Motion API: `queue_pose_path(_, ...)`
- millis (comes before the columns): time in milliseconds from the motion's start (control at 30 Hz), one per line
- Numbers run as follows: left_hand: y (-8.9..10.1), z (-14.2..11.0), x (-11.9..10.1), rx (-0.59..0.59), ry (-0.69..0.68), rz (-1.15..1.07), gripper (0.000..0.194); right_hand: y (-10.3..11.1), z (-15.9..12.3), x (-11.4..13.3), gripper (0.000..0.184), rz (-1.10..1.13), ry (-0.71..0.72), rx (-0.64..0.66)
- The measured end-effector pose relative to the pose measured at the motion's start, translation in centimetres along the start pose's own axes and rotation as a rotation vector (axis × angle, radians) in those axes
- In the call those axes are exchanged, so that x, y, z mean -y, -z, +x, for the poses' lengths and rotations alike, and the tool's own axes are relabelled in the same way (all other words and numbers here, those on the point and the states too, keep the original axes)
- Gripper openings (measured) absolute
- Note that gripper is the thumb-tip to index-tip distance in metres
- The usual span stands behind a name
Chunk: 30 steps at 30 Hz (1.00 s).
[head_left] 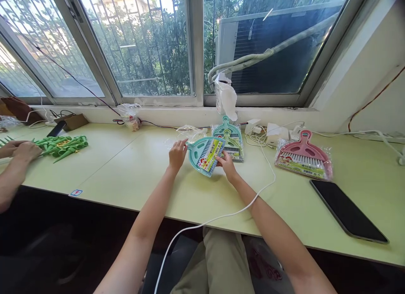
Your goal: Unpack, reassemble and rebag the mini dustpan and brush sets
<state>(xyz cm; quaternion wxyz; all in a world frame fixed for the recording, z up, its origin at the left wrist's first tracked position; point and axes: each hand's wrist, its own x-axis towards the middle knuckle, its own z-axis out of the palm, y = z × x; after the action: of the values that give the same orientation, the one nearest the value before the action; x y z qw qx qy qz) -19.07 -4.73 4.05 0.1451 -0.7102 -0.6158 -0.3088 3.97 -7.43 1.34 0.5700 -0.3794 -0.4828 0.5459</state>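
Teal dustpan set [205,157] is in our hands in the head view, tilted, midway between the front and back edges of the counter [126,176]; whether its lower rim touches the surface we cannot tell. Our left hand [178,155] has its fingers closed around the handle end, while the fingers of our right hand [227,164] grip the opposite side, by the printed label. Just behind, toward the back edge, we see wrapped teal and green sets [233,136], partly overlapped by ours. Nearer the right end lie a wrapped pink set [305,157] and, close to the front edge, a black tablet [348,209]. We have a white cable [218,218] crossing the front edge over our right forearm. Toward the left end, a co-worker's hands [28,151] touch green pieces [65,146].
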Motion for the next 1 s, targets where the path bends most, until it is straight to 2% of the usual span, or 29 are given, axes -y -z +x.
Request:
queue_pose_path(133, -0.1, -0.3, -0.5, 0.031, -0.083, -0.062, 0.033, -0.4, -0.2, -0.1, 0.039, -0.007, -0.016, 0.027)
queue_pose_path(233, -0.1, -0.4, -1.2, -0.047, -0.025, -0.156, 0.037, -0.3, -0.1, -0.2, 0.039, 0.008, -0.004, -0.028)
queue_pose_path(333, -0.2, 0.1, -1.2, -0.299, 0.261, -0.307, 0.062, -0.1, 0.0, -0.2, 0.041, 0.033, 0.020, -0.080)
queue_pose_path(400, -0.4, 0.6, -0.5, -0.440, 0.486, -0.572, 0.078, 0.0, 0.1, -0.1, 0.044, 0.040, 0.047, -0.095)
queue_pose_path(433, -0.5, 0.9, 0.1, -0.445, 0.587, -0.766, 0.083, 0.0, 0.1, -0.1, 0.045, 0.042, 0.060, -0.097)
queue_pose_path(467, -0.6, 1.2, 0.6, -0.381, 0.681, -0.983, 0.083, 0.0, 0.1, -0.1, 0.045, 0.045, 0.071, -0.094)
queue_pose_path(533, -0.7, 1.5, 1.3, -0.139, 0.801, -1.404, 0.075, 0.0, 0.1, -0.2, 0.045, 0.051, 0.081, -0.075)
queue_pose_path(600, -0.8, 1.6, 1.5, 0.076, 0.784, -1.721, 0.063, -0.2, 0.2, -0.4, 0.044, 0.050, 0.078, -0.052)
queue_pose_path(667, -0.9, 1.6, 1.1, 0.183, 0.711, -1.904, 0.049, -0.3, 0.2, -0.6, 0.042, 0.042, 0.069, -0.047)
queue_pose_path(733, -1.0, 1.4, 0.5, 0.232, 0.677, -1.985, 0.030, -0.5, 0.3, -0.8, 0.041, 0.039, 0.062, -0.056)
queue_pose_path(800, -1.1, 1.3, 0.0, 0.249, 0.687, -2.008, 0.025, -0.5, 0.3, -0.9, 0.038, 0.043, 0.056, -0.069)
queue_pose_path(933, -0.9, 1.1, -0.5, 0.244, 0.708, -2.011, 0.051, -0.3, 0.3, -0.8, 0.035, 0.074, 0.045, -0.094)
queue_pose_path(1000, -0.7, 0.9, -0.7, 0.274, 0.672, -2.012, 0.060, -0.2, 0.4, -0.7, 0.034, 0.105, 0.047, -0.112)
